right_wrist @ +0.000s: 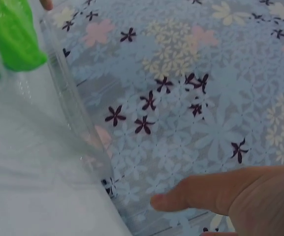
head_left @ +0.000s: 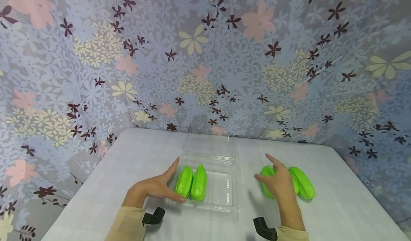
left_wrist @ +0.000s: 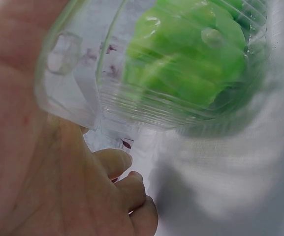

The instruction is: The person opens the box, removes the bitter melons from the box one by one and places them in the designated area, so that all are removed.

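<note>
head view, container: clear plastic clamshell box (head_left: 221, 193) sits open on the white table (head_left: 337, 198), lid tipped back toward 12 o'clock against the flowered backdrop (head_left: 205, 55).
head view, contents: two green gourds (head_left: 192, 182) lie side by side in the 9 o'clock half of the tray, touching each other; the 3 o'clock half is bare.
head view, left hand: left hand (head_left: 157, 186) lies at the box's 9 o'clock wall, fingers straight along the rim, thumb running along the 6 o'clock corner; it touches the box, nothing gripped.
head view, right hand: right hand (head_left: 278, 182) rests over the loose gourds (head_left: 303, 184) at 3 o'clock of the box, well apart from it; forefinger extended toward 11 o'clock, thumb out to 9 o'clock. whether it has closed on a gourd cannot be told, the palm hides the contact.
left wrist view, box: clear wall of the box fills 12 o'clock, green gourd seen blurred through it.
left wrist view, hand: palm lies against the plastic at 9 o'clock; lower fingers (left_wrist: 127, 196) loosely bent at 6 o'clock, holding nothing.
right wrist view, box: box edge runs from 11 to 6 o'clock, green gourd at 10 o'clock.
right wrist view, hand: thumb (right_wrist: 191, 194) straight at 5 o'clock, pointing to 9 o'clock; grip not shown.
</note>
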{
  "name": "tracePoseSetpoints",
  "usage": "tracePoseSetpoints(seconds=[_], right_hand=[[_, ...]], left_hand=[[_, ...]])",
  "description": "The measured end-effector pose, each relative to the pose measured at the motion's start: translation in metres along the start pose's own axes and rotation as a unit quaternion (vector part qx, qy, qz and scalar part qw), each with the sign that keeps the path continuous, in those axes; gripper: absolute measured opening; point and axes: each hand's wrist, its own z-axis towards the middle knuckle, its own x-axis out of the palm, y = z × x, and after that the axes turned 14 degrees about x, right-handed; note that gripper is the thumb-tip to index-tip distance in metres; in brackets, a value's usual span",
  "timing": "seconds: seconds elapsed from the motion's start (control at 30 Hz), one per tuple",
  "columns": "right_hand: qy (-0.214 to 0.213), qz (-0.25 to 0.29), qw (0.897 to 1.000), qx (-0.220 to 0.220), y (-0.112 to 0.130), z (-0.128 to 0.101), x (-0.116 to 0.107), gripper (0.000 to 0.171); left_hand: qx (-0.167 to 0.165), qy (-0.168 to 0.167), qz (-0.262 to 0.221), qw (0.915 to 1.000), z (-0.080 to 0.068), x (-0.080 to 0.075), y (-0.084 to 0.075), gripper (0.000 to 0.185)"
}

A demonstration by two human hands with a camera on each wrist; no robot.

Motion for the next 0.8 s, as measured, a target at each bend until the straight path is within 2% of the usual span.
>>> tracePoseSetpoints(seconds=[0.27,0.5,0.8], right_hand=[[0.047,0.061,0.997,-0.026,0.008,-0.005,0.004,0.093],[0.08,0.113,0.989,-0.054,0.017,-0.011,0.01,0.096],[0.118,0.145,0.979,-0.081,0.031,-0.021,0.023,0.088]], left_hand=[[0.002,0.002,-0.001,1.0,0.0,0.001,0.001,0.135],[0.0,0.005,0.001,1.0,0.001,0.0,-0.001,0.133],[-0.003,0.004,0.001,1.0,0.001,0.001,0.0,0.133]])
